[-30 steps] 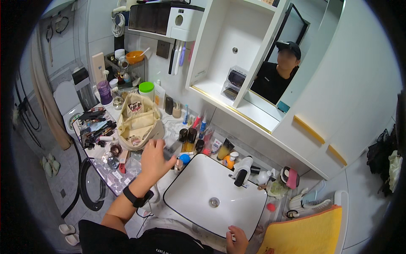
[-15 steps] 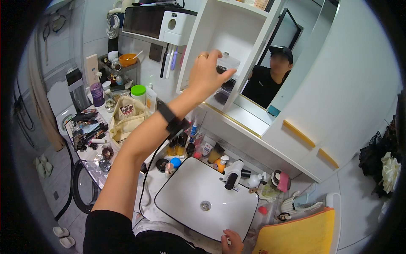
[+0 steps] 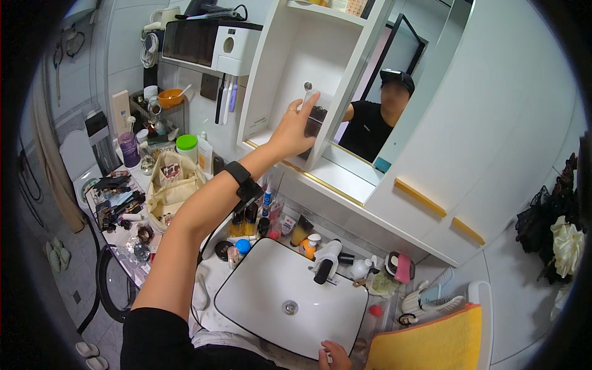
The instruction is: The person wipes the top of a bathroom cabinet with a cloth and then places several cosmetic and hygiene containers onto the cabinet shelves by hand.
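My left hand (image 3: 295, 131) reaches into the white open cabinet (image 3: 290, 58), with fingers and thumb around a clear plastic box (image 3: 317, 114). Dark small items show through its wall. The box sits at the right side of the compartment, beside the upright divider; the hand hides part of it and what lies under it. A black watch band (image 3: 242, 182) circles my left wrist. Low in the picture, my right hand (image 3: 334, 356) rests by the front rim of the white sink (image 3: 259, 302), fingers loosely apart and holding nothing.
Bottles and tubes (image 3: 302, 231) line the wall behind the sink, next to the faucet (image 3: 327, 260). A cream cloth bag (image 3: 172, 191) and scattered makeup (image 3: 120, 200) cover the left counter. A mirror (image 3: 394, 92) adjoins the cabinet. A yellow towel (image 3: 431, 339) hangs at right.
My left hand has lowered the clear box, which was held tilted in the cabinet opening, to the compartment's right side. The view has shifted slightly. My right hand stays by the sink rim.
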